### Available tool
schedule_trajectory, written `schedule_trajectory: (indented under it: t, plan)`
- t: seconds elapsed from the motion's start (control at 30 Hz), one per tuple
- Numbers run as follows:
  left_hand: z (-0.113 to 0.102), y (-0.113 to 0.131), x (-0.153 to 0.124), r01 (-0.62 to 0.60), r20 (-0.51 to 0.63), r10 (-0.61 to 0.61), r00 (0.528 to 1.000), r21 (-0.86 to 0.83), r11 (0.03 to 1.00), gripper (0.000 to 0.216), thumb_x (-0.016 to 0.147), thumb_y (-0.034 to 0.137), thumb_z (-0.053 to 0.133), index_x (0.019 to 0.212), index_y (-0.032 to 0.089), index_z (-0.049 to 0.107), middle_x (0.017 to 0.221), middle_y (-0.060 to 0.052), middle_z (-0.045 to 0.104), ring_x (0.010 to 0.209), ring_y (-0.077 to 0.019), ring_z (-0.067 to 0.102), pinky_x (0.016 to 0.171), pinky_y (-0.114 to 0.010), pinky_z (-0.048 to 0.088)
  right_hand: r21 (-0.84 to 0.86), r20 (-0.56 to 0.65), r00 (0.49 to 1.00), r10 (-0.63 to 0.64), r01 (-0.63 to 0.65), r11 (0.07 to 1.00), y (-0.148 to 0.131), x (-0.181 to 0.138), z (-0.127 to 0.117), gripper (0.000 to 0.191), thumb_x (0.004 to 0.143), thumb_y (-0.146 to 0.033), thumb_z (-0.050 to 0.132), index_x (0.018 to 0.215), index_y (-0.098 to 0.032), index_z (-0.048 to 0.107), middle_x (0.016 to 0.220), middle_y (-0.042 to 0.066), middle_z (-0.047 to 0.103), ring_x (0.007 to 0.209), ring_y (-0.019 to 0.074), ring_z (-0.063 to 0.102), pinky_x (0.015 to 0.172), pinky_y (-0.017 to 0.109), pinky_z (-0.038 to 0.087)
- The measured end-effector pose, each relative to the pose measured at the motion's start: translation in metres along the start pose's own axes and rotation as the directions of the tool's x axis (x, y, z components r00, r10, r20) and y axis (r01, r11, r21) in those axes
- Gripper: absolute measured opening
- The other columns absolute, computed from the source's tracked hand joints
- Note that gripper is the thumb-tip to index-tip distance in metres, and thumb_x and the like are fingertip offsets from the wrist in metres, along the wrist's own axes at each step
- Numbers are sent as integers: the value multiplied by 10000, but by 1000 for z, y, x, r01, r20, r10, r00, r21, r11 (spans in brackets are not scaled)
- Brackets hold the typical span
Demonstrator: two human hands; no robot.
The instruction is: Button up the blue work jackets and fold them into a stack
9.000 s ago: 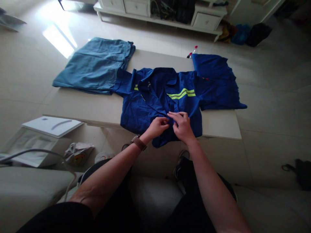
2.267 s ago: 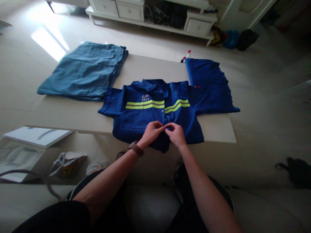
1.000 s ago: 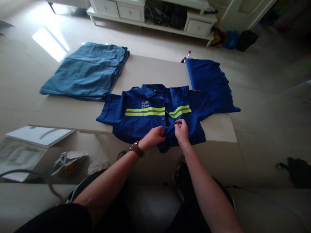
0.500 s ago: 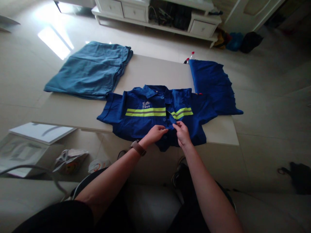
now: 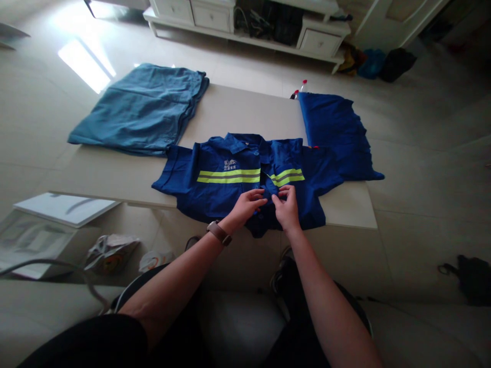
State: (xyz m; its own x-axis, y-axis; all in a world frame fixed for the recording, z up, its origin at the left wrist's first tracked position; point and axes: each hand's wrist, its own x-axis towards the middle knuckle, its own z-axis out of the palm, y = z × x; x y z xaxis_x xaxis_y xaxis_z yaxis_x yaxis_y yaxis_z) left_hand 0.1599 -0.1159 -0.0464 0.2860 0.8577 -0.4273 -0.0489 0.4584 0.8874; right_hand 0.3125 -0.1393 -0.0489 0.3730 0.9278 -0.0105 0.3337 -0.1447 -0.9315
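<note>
A: What are you holding there, and where's it lying?

B: I'm handling a royal-blue, button-front cloth work shirt (image 5: pixel 217 194). It's lying across the middle of a long, pale, flat-topped table (image 5: pixel 245 112), collar pointing far, and its bottom is drooping over the near edge.

A: And your fingers?

B: My right hand (image 5: pixel 287 207) is pinching the right front edge, thumb against fingers as far as I'm seeing. My left hand (image 5: pixel 249 204) is bending thumb and fingers in at the opening just beside it, but I can't tell if they're gripping cloth or just touching it.

A: Feeling heavy? Slippery?

B: I'm guessing light and soft, with a bit of body, since it's holding creases. I'm not expecting it to be slippery or fragile, just floppy, so I'm favouring the doubled front edges over the loose panels.

A: Any brand showing?

B: A small white logo with characters (image 5: pixel 230 164) is sitting on the left chest, above a yellow-and-grey reflective stripe (image 5: pixel 229 177). The characters are looking Chinese to me, but they're too blurry to read. I'm not making out any label on the clear, red-capped bottle (image 5: pixel 304 86) at the far side either.
</note>
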Motion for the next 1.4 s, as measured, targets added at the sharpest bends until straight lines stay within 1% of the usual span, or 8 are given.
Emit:
schedule_trajectory:
  t: [0.13, 0.27, 0.43, 0.6, 0.77, 0.9, 1.03, 1.4]
  plan:
    - [-3, 0, 2, -130, 22, 128, 992, 125, 984, 287, 802, 213, 732, 1081, 152, 768, 1088, -90, 726, 903, -162, 681, 820, -308, 568, -133, 78, 993, -93, 102, 986, -4, -1, -2, 126, 829, -328, 539, 874, -223, 593, 960, 75, 652, 891, 214, 618, 809, 343, 508]
    - [-5, -1, 6, -300, 31, 306, 952, 304, 904, 218, 812, 134, 689, 991, 177, 805, 1286, -110, 650, 1233, -236, 616, 1046, -364, 525, -157, 96, 992, -83, 97, 983, -9, -3, -1, 230, 834, -406, 585, 920, -201, 643, 962, 94, 696, 884, 235, 634, 865, 376, 505]
    - [-5, -5, 6, -305, 43, 317, 947, 423, 854, 295, 840, 83, 608, 1014, 211, 808, 1476, -108, 484, 1437, -290, 440, 1124, -435, 490, -221, 88, 987, -135, 151, 963, -12, -6, 0, 193, 774, -366, 649, 883, -206, 644, 932, 87, 702, 877, 244, 633, 867, 379, 507]
    - [-7, -6, 3, -297, -17, 357, 934, 521, 800, 407, 802, 9, 540, 1112, 196, 725, 1377, -112, 503, 1316, -237, 527, 1118, -407, 490, -254, 54, 994, -92, 103, 962, -10, -7, 2, 68, 756, -263, 565, 793, -227, 609, 855, 69, 694, 823, 239, 620, 861, 386, 496]
    - [-12, -12, 9, -242, -2, 317, 949, 641, 728, 455, 833, 40, 567, 1273, 149, 611, 1259, -143, 647, 1217, -264, 592, 1106, -446, 462, -123, -28, 1000, 7, -10, 992, -9, -6, 4, 106, 758, -329, 582, 779, -226, 591, 806, 44, 672, 777, 218, 604, 806, 356, 492]
    - [-13, -18, 13, -237, 19, 338, 941, 751, 616, 372, 864, 75, 566, 1220, 151, 642, 1244, -144, 668, 1155, -281, 598, 1067, -455, 453, 29, -22, 994, 103, -102, 994, -9, -5, 6, 180, 746, -388, 617, 812, -221, 607, 773, 21, 667, 729, 197, 597, 737, 325, 493]
    - [-16, -22, 16, -225, 25, 340, 940, 796, 562, 285, 874, 94, 555, 1126, 153, 677, 1117, -121, 686, 1074, -269, 584, 1000, -413, 467, 47, 39, 995, 92, -93, 995, -7, -5, 7, 211, 728, -399, 656, 829, -214, 645, 805, 29, 687, 757, 203, 611, 755, 331, 503]
    - [-8, -5, 6, -134, -85, 346, 934, 815, 563, 196, 955, 167, 522, 981, 247, 699, 1029, -46, 720, 898, -197, 638, 740, -273, 421, -17, 89, 995, 39, -37, 999, -7, -5, 8, 224, 746, -405, 691, 849, -205, 692, 833, 50, 706, 794, 221, 622, 757, 345, 509]
